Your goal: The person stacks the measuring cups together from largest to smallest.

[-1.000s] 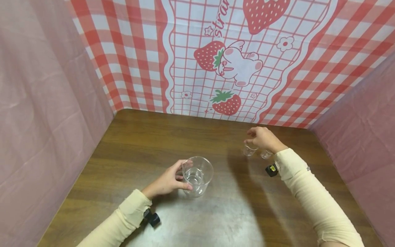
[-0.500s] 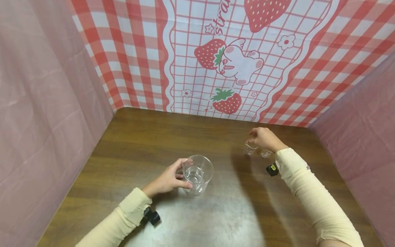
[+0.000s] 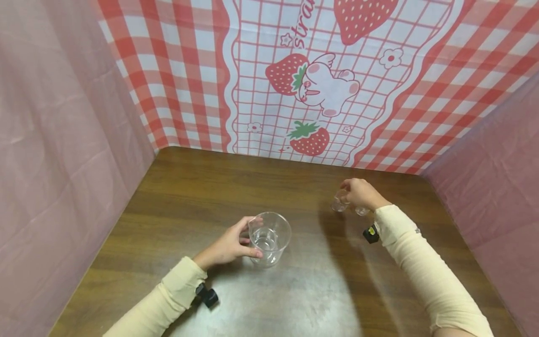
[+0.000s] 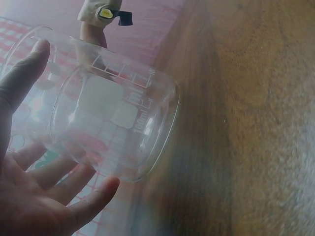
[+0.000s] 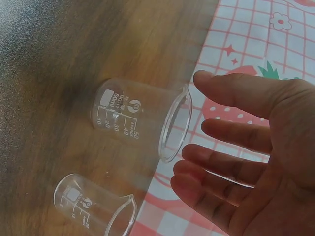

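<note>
A large glass beaker (image 3: pixel 281 236) is standing upright on the wood-grain table (image 3: pixel 202 187), with an inner glass rim (image 4: pixel 52 110) showing inside it. The left hand (image 3: pixel 230 242) is holding its side, thumb and spread fingers curving partway around the glass. Beyond and to the right of the large glass beaker, a 50 ml beaker (image 5: pixel 133 115) is standing near a smaller beaker (image 5: pixel 91 206). The right hand (image 3: pixel 363 193) is hovering at the 50 ml beaker's rim, thumb well apart from loosely bent fingers; whether it is touching, I cannot tell. Behind the large glass beaker, a strawberry-print cloth (image 3: pixel 193 70) is hanging.
</note>
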Tool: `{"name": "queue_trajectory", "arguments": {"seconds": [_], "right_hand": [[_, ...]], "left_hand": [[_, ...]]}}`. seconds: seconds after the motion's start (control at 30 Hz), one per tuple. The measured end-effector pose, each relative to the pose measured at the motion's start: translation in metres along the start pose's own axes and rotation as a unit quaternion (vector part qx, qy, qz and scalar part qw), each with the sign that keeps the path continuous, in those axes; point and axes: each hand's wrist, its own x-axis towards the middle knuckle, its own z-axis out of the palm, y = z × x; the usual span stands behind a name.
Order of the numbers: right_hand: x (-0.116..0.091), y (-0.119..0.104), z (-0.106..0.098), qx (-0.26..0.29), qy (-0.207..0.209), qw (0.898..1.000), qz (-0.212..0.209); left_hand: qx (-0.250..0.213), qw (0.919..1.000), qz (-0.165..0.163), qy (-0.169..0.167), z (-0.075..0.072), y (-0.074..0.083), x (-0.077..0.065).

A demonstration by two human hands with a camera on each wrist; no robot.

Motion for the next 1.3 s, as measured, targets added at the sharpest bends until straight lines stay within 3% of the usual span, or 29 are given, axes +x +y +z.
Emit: {"name": "queue_trajectory", "arguments": {"seconds": [0.37, 1.3], "right_hand": [[0.002, 0.004, 0.002, -0.002, -0.018, 1.000, 0.010], [0.005, 0.010, 0.011, -0.014, -0.016, 1.000, -0.002]], "left_hand": [[0.000, 1.0000, 0.001, -0.005, 0.000, -0.001, 0.000], [-0.003, 0.9999, -0.008, -0.009, 0.000, -0.001, 0.001]]}}
